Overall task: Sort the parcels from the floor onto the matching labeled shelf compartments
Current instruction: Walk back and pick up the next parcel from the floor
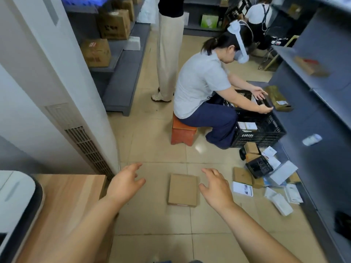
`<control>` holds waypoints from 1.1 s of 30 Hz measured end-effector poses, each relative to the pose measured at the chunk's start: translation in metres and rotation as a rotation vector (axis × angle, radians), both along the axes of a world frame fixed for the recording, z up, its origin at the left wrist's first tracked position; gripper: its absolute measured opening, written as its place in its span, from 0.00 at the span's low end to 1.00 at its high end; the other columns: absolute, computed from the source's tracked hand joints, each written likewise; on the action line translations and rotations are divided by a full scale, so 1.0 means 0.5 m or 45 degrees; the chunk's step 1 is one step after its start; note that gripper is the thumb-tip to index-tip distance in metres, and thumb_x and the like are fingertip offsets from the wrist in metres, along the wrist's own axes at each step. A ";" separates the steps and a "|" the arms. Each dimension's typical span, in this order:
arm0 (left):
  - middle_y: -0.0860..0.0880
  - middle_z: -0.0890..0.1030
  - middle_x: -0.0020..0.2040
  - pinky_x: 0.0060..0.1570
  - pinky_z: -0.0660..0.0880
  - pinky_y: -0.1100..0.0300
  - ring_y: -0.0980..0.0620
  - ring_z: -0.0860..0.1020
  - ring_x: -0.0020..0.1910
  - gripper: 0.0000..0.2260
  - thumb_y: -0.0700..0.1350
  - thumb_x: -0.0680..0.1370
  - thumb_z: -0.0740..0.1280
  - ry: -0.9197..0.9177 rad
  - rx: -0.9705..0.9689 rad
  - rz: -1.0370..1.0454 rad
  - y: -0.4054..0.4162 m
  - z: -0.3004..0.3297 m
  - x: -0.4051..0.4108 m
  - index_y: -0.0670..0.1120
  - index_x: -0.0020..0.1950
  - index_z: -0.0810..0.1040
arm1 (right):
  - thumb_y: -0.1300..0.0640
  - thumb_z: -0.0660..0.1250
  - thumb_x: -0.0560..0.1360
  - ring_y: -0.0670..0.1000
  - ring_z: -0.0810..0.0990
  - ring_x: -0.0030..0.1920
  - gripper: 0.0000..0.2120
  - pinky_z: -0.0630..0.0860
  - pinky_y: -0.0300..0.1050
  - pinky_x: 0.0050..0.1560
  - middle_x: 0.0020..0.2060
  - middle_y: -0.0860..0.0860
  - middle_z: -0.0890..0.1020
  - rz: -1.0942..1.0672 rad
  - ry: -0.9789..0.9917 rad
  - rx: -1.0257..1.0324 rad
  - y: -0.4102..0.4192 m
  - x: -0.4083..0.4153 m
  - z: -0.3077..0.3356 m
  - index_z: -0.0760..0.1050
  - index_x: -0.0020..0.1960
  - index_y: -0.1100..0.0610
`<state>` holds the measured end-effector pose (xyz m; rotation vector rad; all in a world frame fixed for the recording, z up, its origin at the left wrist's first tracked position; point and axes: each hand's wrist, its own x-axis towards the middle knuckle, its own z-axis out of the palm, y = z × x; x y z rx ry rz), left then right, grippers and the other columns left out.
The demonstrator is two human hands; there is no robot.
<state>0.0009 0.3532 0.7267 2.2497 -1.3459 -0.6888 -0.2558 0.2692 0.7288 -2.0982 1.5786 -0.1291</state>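
Observation:
A flat brown cardboard parcel [182, 189] lies on the tiled floor in front of me. My left hand [125, 182] hovers to its left with fingers spread and holds nothing. My right hand [215, 186] hovers just right of the parcel, also empty with fingers apart. Neither hand touches the box. A heap of small parcels [266, 174], white, brown and black, lies on the floor at the right, against the grey shelf unit [313, 118]. A few parcels rest on those shelves.
A person [205, 86] sits on an orange stool [182, 132] ahead, hands at a black crate [260, 128]. Another person stands behind. A white floor-standing unit [62, 95] and a wooden desk [64, 205] are at my left. Grey shelves with cardboard boxes [114, 25] line the far left.

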 end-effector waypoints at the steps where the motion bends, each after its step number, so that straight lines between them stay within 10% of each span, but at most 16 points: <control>1: 0.48 0.76 0.61 0.52 0.71 0.59 0.52 0.77 0.56 0.23 0.46 0.73 0.68 0.000 -0.001 -0.032 -0.023 -0.003 0.006 0.48 0.68 0.69 | 0.57 0.63 0.74 0.53 0.69 0.66 0.25 0.65 0.48 0.67 0.67 0.51 0.70 -0.019 0.011 0.016 -0.014 0.006 -0.003 0.64 0.70 0.54; 33: 0.52 0.74 0.63 0.56 0.72 0.57 0.54 0.74 0.59 0.23 0.48 0.71 0.68 0.008 0.154 -1.077 -0.886 -0.061 -0.182 0.51 0.66 0.71 | 0.54 0.63 0.74 0.53 0.70 0.66 0.23 0.66 0.48 0.66 0.67 0.51 0.70 -0.802 -0.055 0.194 -0.573 -0.111 -0.070 0.66 0.69 0.53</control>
